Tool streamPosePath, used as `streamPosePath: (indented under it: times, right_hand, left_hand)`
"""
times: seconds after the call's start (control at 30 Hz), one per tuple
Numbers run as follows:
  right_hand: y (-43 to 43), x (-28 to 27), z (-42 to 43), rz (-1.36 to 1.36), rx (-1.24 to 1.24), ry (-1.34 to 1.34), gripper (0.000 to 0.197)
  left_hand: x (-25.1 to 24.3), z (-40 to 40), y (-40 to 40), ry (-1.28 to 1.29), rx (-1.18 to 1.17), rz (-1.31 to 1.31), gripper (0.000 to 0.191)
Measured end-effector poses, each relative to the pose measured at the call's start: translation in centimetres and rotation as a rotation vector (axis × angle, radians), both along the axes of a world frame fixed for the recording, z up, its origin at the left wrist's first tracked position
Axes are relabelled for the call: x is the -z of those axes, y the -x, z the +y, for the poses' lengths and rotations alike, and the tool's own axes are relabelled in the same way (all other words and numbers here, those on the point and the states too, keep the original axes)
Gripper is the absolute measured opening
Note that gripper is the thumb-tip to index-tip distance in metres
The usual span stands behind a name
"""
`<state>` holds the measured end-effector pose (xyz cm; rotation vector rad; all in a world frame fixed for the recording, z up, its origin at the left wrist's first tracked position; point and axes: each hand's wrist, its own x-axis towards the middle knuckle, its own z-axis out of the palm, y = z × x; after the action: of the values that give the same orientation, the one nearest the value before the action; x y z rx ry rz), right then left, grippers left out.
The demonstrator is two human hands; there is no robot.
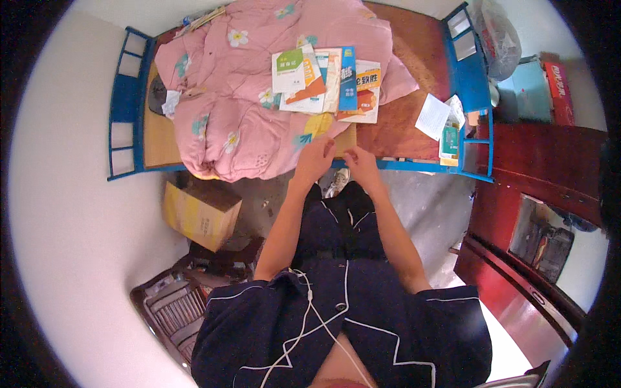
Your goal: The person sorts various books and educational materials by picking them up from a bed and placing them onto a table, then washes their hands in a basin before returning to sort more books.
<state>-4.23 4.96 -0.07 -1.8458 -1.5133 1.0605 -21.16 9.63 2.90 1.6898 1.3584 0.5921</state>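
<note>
My left hand [318, 154] hovers at the front edge of the bed, by the fold of a pink floral quilt [252, 126]. Just to its right is my right hand [360, 160], above the blue bed rail [407, 165]. Both have loosely bent fingers, and nothing shows in either. Beyond the hands, several overlapping books lie on the quilt. Among them are a green-and-white book [289, 72], an orange-and-white book [310, 87], a blue book [347, 85] and a white book with an orange picture [369, 99].
A handwritten sheet [433, 116] and a green packet [449, 140] lie at the bed's right end. On the floor at left are a cardboard box [201, 213] and a dark wooden chair [174, 305]. Red furniture [538, 160] stands at right. White earphone cords [309, 296] hang over my shirt.
</note>
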Motion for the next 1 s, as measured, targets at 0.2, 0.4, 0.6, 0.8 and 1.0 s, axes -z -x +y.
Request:
streamPosePath:
  times: [0.2, 0.4, 0.6, 0.8, 1.0]
  right_hand:
    - [0.5, 3.1, 1.1, -0.006, 0.065, 0.032, 0.017]
    - [0.2, 6.3, 3.5, -0.201, 0.113, -0.010, 0.023]
    - [-1.6, 7.6, 7.1, -0.028, 0.229, 0.064, 0.026]
    - [-2.7, 11.0, 7.5, -0.055, 0.252, 0.203, 0.029]
    - [-3.2, 13.0, 9.1, -0.090, 0.246, 0.290, 0.026]
  left_hand:
    - [2.4, 4.0, 0.9, 0.149, 0.155, 0.042, 0.033]
    - [5.6, 6.6, -0.5, 0.060, 0.129, 0.024, 0.037]
    - [8.9, 9.5, -2.5, 0.203, 0.171, 0.092, 0.045]
    - [11.5, 10.5, -3.7, 0.366, 0.151, 0.033, 0.047]
    - [12.8, 11.6, -5.4, 0.495, 0.149, -0.005, 0.046]
